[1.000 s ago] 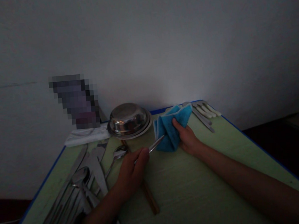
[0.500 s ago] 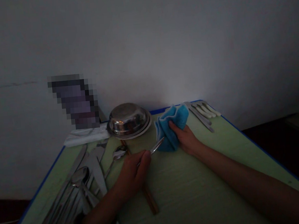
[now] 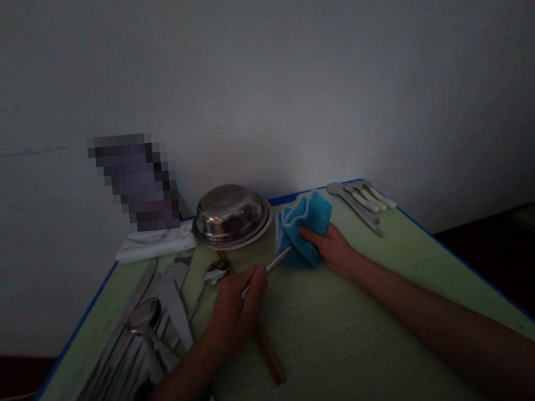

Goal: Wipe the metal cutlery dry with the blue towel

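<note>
My left hand (image 3: 237, 306) is closed round a thin, shiny metal piece of cutlery (image 3: 277, 261). Its far end reaches the blue cloth (image 3: 304, 231); whether it is a spoon, fork or knife cannot be made out. Bunched folds of that cloth are gripped by my right hand (image 3: 332, 251), thumb on top. Beneath my left hand lie brown chopsticks (image 3: 269, 356), partly covered, and a spoon (image 3: 215, 272) rests just beyond it. Left of my forearm is a spread of metal cutlery (image 3: 117, 357), with another spoon (image 3: 144, 314) on top.
An upturned metal bowl (image 3: 231, 213) sits on plates at the table's back edge. Spoons (image 3: 355, 208) and white-handled cutlery (image 3: 374, 197) lie at the back right. A white packet (image 3: 152, 242) and a blurred-out upright object (image 3: 137, 184) are at the back left, against the wall (image 3: 332, 82).
My right hand and the cloth have shifted slightly left, uncovering more of a spoon's bowl at the back right. The cutlery in my left hand has moved slightly left too.
</note>
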A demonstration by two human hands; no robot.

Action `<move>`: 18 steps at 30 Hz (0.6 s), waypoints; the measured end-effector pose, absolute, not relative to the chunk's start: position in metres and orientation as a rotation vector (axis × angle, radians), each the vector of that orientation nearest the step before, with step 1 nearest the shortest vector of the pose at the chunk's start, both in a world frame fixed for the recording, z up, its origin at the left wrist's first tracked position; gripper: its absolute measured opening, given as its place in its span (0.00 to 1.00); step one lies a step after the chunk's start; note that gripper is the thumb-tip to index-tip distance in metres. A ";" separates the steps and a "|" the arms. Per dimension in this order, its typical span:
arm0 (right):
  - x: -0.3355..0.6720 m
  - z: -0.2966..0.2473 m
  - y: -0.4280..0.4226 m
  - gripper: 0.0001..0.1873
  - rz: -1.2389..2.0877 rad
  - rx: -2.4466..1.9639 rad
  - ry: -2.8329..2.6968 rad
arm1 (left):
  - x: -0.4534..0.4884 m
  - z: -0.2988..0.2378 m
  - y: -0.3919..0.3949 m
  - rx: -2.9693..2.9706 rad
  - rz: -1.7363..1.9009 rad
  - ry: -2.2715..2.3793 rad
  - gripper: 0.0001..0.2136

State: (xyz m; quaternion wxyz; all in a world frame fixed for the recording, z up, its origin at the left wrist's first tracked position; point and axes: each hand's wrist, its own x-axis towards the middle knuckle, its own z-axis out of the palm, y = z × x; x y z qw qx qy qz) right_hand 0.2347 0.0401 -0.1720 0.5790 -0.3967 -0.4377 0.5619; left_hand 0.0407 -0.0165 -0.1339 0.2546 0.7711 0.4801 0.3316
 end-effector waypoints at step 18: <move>0.230 -0.168 0.038 0.18 1.275 -0.941 -0.913 | 0.043 -0.133 -0.022 2.034 0.886 1.270 0.17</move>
